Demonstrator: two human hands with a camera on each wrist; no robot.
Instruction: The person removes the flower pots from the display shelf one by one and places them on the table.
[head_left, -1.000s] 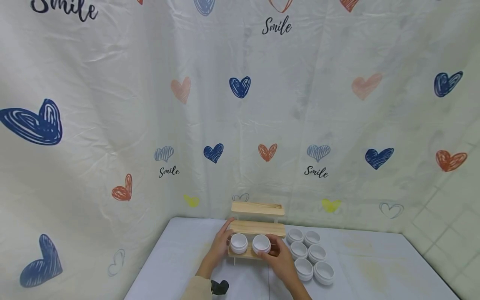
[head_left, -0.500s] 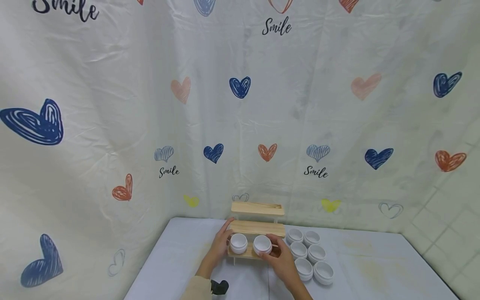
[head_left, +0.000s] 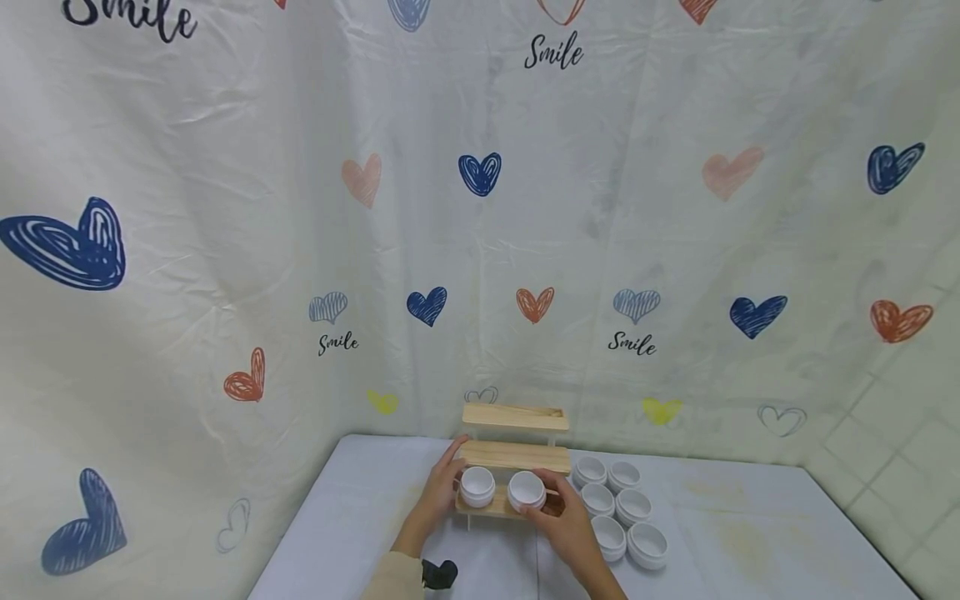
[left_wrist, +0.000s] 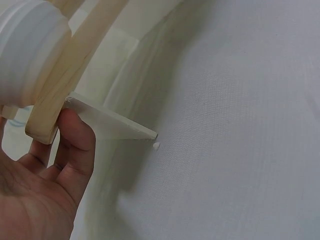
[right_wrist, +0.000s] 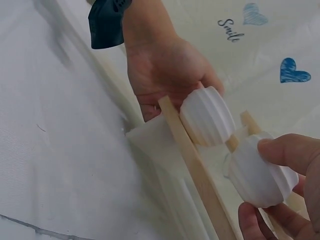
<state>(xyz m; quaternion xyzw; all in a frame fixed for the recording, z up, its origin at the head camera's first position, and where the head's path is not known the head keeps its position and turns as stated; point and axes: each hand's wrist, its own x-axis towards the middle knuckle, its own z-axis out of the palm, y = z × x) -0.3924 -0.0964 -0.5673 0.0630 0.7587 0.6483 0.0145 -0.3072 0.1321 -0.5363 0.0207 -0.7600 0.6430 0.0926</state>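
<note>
A wooden tiered display stand (head_left: pixel 513 456) with three shelves stands at the back of the table. On its lowest shelf are two small white ribbed cups, a left cup (head_left: pixel 477 486) and a right cup (head_left: pixel 527 489), with a gap between them. My left hand (head_left: pixel 437 496) grips the left end of that shelf, its thumb against the wooden board (left_wrist: pixel 75 75) in the left wrist view. My right hand (head_left: pixel 564 521) holds the right cup, thumb on the near side and fingers around the far side. In the right wrist view this cup (right_wrist: pixel 260 172) shows clear ribs.
Right of the stand, several white cups (head_left: pixel 633 506) stand in two columns on the white table (head_left: pixel 735 533). A curtain (head_left: pixel 570 233) printed with hearts hangs behind the table. A dark band (head_left: pixel 439 575) is at the left wrist.
The right cup has slid slightly to the right along the lowest shelf with my right hand, widening the gap. My left hand and the stand have stayed in place.
</note>
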